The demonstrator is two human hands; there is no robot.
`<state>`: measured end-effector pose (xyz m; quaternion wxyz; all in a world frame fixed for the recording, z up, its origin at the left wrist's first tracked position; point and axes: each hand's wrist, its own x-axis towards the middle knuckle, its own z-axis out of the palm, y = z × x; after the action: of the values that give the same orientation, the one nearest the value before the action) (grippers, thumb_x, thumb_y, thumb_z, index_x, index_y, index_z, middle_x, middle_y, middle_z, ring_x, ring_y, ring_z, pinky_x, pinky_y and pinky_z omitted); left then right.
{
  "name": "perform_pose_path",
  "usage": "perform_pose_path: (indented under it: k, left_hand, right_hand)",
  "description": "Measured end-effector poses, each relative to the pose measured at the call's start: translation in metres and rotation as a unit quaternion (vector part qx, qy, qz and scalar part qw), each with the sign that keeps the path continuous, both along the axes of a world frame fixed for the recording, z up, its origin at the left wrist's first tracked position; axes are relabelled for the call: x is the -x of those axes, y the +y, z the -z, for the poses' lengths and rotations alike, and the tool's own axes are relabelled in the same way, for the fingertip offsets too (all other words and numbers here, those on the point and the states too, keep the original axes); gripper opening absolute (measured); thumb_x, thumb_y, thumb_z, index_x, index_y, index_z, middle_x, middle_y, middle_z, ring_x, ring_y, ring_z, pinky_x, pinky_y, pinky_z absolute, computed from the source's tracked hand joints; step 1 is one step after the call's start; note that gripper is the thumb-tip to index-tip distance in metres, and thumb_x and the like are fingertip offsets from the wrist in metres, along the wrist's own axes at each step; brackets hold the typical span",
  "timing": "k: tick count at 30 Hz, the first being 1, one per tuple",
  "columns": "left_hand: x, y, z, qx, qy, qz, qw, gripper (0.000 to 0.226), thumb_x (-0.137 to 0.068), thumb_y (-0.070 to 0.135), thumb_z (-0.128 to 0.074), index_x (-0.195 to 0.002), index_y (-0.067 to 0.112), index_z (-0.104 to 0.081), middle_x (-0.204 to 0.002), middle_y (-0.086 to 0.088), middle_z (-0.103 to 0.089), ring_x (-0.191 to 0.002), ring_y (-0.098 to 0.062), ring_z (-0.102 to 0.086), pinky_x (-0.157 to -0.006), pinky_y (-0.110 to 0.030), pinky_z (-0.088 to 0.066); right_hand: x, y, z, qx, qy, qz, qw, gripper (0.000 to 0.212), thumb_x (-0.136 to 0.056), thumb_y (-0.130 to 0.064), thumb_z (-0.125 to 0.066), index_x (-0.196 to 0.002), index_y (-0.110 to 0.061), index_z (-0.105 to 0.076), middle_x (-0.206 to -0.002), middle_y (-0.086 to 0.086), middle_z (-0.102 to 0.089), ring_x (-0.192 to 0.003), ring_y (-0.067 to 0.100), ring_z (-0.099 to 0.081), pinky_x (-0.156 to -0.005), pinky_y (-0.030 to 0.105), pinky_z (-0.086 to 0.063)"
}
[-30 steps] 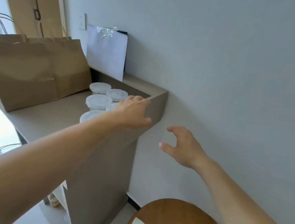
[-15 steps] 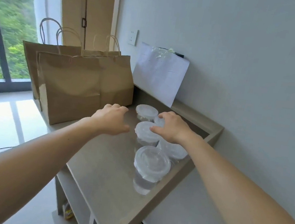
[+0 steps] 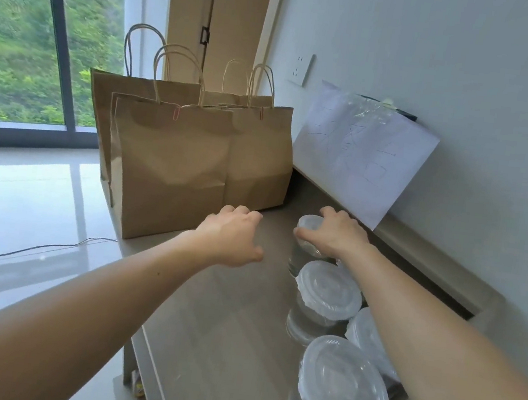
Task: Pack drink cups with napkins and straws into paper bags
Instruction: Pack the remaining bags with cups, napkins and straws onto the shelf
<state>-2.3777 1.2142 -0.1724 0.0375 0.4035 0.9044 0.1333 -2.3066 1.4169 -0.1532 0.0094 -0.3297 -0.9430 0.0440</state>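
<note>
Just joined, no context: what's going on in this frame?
A person is at a grey counter. Their right hand grips the farthest lidded cup from above, by its lid. The left hand hovers over the counter near the brown paper bags, holding nothing. Three more lidded cups wait nearer the camera. What the bags hold cannot be seen.

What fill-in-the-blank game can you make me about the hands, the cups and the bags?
1. The right hand grips the far cup by its ____.
2. The left hand hovers near the bags and holds ____.
3. The paper bags are ____ in colour.

Missing words: lid; nothing; brown.
</note>
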Motion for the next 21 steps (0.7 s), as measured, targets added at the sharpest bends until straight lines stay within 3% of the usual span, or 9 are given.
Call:
perform_pose_path:
  k: [6, 14, 21]
  left_hand:
    - [0.005, -0.004, 0.005, 0.001, -0.002, -0.003, 1.000, 0.072, -0.089, 0.046, -0.055, -0.151, 0.020, -0.027, -0.149, -0.003, -0.038, -0.135, -0.026, -0.033, -0.104, -0.041, -0.039]
    - [0.000, -0.006, -0.020, -0.020, 0.027, -0.005, 0.999, 0.069, -0.087, 0.041, -0.056, -0.148, 0.022, -0.032, -0.146, -0.001, -0.040, -0.134, -0.025, -0.034, -0.100, -0.039, -0.041]
    - [-0.051, 0.027, -0.060, -0.064, 0.059, 0.059, 0.994, 0.071, -0.088, 0.043, -0.058, -0.150, 0.022, -0.031, -0.149, -0.003, -0.040, -0.136, -0.027, -0.034, -0.100, -0.042, -0.040]
  right_hand:
    - [0.009, 0.005, 0.017, 0.011, 0.009, 0.019, 1.000, 0.088, -0.071, -0.063, -0.065, -0.141, -0.020, -0.036, -0.135, 0.012, -0.045, -0.122, 0.035, -0.045, -0.090, 0.041, -0.043]
    - [-0.011, -0.007, -0.014, 0.021, 0.221, 0.013, 0.975, 0.087, -0.065, -0.056, -0.072, -0.140, -0.025, -0.041, -0.126, 0.009, -0.045, -0.120, 0.031, -0.041, -0.087, 0.037, -0.040]
    - [-0.098, 0.000, -0.087, 0.000, 0.351, 0.017, 0.936, 0.090, -0.062, -0.056, -0.080, -0.139, -0.025, -0.045, -0.134, 0.010, -0.046, -0.125, 0.029, -0.044, -0.098, 0.037, -0.041]
